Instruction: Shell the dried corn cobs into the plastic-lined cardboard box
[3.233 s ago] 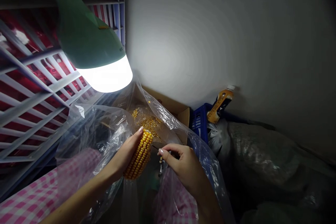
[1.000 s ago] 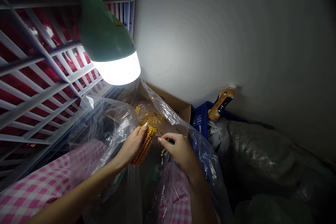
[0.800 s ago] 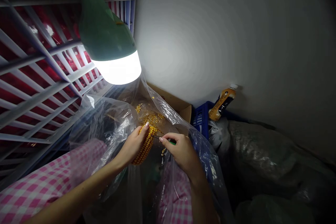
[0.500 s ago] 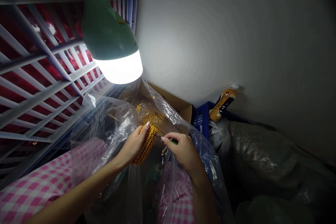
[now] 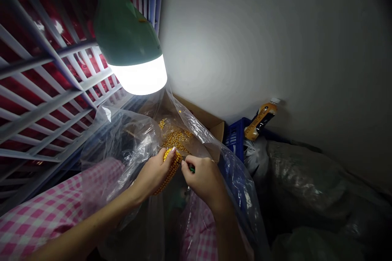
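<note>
And there's the corn cob (image 5: pixel 173 170), gripped in the left hand (image 5: pixel 155 172), thumb pressed along its upper end, the rest slanting down beside the palm, rows of kernels facing the other hand! Over on the right, the right hand (image 5: pixel 204 177) is closed in a narrow pinch on a slim tool, its green handle (image 5: pixel 192 169) peeking out between the fingers. Those fingertips sit right up by the cob's side; whether the tool's tip touches it, I can't tell from here! Just beyond the cob, loose kernels (image 5: pixel 177 140) lie in the clear plastic bag (image 5: pixel 241 191), all under a glowing lamp (image 5: pixel 131 40)
</note>
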The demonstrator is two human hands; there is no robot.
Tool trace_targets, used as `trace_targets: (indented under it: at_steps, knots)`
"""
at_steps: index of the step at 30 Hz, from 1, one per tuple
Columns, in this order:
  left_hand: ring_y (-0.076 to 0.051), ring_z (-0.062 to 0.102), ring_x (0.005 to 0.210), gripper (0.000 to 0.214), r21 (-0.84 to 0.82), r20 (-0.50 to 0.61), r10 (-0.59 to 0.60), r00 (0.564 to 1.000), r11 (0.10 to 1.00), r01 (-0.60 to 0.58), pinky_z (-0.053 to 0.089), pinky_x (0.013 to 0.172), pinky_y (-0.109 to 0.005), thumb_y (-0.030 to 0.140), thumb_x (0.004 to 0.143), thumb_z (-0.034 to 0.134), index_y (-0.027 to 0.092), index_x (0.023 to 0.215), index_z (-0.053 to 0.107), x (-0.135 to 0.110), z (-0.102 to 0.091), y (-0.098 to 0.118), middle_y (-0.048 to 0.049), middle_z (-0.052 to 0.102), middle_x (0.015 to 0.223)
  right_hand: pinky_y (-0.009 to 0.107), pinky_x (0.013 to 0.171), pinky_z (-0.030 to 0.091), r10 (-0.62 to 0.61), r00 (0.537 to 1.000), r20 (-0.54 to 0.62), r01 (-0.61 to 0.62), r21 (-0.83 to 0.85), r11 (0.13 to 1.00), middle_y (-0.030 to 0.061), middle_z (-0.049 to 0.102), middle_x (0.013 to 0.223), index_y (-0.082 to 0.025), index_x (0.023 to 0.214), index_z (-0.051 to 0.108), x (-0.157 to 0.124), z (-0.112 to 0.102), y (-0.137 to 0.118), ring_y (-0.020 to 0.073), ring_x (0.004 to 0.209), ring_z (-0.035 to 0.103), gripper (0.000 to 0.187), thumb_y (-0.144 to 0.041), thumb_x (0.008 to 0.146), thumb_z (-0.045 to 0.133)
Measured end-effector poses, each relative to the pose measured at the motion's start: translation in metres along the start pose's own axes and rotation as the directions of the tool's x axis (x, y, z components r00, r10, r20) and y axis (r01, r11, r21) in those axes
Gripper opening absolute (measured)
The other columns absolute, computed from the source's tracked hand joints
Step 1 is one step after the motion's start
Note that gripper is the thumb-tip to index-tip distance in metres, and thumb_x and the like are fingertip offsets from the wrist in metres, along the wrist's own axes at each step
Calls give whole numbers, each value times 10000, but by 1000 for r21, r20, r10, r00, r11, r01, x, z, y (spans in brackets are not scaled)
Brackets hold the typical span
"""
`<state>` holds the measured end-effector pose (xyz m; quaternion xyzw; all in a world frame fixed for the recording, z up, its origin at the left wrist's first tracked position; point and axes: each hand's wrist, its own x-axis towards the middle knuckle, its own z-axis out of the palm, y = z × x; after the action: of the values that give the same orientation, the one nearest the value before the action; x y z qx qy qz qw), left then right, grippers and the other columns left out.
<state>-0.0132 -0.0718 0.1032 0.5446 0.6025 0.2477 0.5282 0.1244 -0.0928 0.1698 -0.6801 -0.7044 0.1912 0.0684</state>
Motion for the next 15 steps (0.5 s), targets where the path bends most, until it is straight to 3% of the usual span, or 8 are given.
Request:
trace_targets:
  at_steps: [4, 10, 12, 15]
  knots:
    - [-203, 511, 657, 428, -7, -24, -17, 1000, 1000, 17, 331, 645, -276, 604, 792, 318, 216, 675, 456, 2, 0, -1, -4, 546, 640, 262, 493, 206, 34, 998, -61, -41, -122, 992, 62, 656, 617, -195, 662, 629, 2, 10, -9, 145, 525, 560, 354, -319, 858, 361]
    - [-186, 514, 685, 474, -129, -72, -74, 995, 990, 64, 366, 672, -280, 632, 763, 344, 188, 674, 486, 9, 4, -3, -14, 562, 675, 251, 489, 285, 247, 962, -120, -265, -173, 949, 119, 665, 667, -175, 761, 628, 3, 41, -33, 199, 586, 625, 398, -272, 897, 267]
    - [-184, 532, 674, 508, -295, 11, -179, 984, 939, 174, 397, 666, -286, 653, 753, 338, 177, 702, 508, 10, 5, -1, -26, 584, 684, 250, 491, 296, 269, 959, -88, -280, -179, 943, 127, 668, 695, -163, 864, 603, 4, 46, -40, 213, 607, 637, 339, -221, 891, 270]
    - [-178, 566, 602, 536, -526, 206, -346, 915, 749, 402, 445, 611, -296, 662, 755, 328, 170, 808, 534, 7, 5, 6, -31, 604, 647, 245, 496, 295, 264, 963, -60, -270, -122, 955, 102, 666, 693, -168, 895, 577, 7, 41, -36, 202, 601, 628, 270, -226, 879, 313]
